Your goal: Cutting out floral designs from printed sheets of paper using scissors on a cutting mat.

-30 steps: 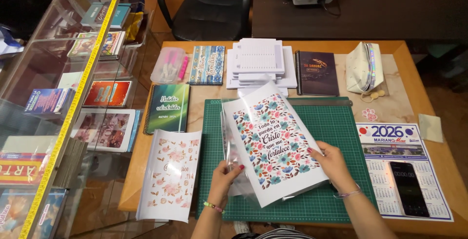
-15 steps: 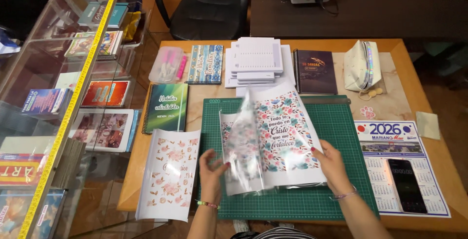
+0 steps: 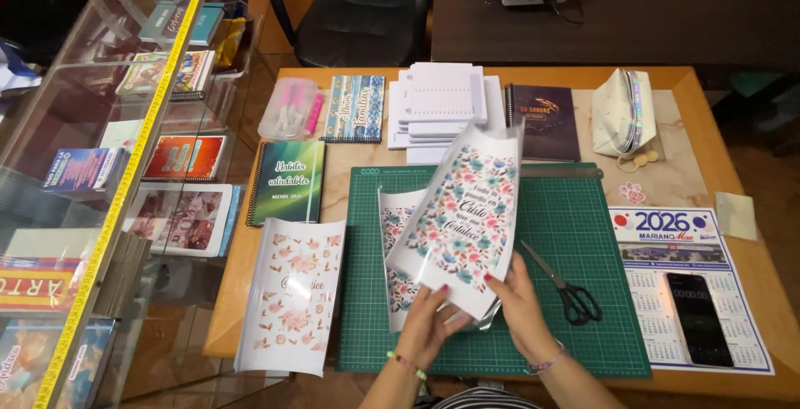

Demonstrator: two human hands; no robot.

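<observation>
My left hand (image 3: pixel 427 324) and my right hand (image 3: pixel 518 305) together grip the near edge of a glossy floral printed sheet (image 3: pixel 461 219), lifted and tilted over the green cutting mat (image 3: pixel 583 309). Under it a second floral sheet (image 3: pixel 395 242) curls up off the mat; I cannot tell whether my left hand touches it. Black-handled scissors (image 3: pixel 563 289) lie on the mat just right of my right hand. A pink floral sheet (image 3: pixel 292 296) lies left of the mat, hanging over the table's front edge.
Behind the mat are a stack of white pages (image 3: pixel 439 100), a dark notebook (image 3: pixel 542 121), a striped notebook (image 3: pixel 354 109), a green planner (image 3: pixel 288 182), a pen box (image 3: pixel 288 109) and a white pouch (image 3: pixel 623 113). A phone (image 3: pixel 698 319) rests on a calendar (image 3: pixel 733 246). A glass display case (image 3: pixel 100 175) stands left.
The floral sheet was lying flatter on the mat under both hands; now both hands have come together at its near edge and raised it, uncovering the scissors.
</observation>
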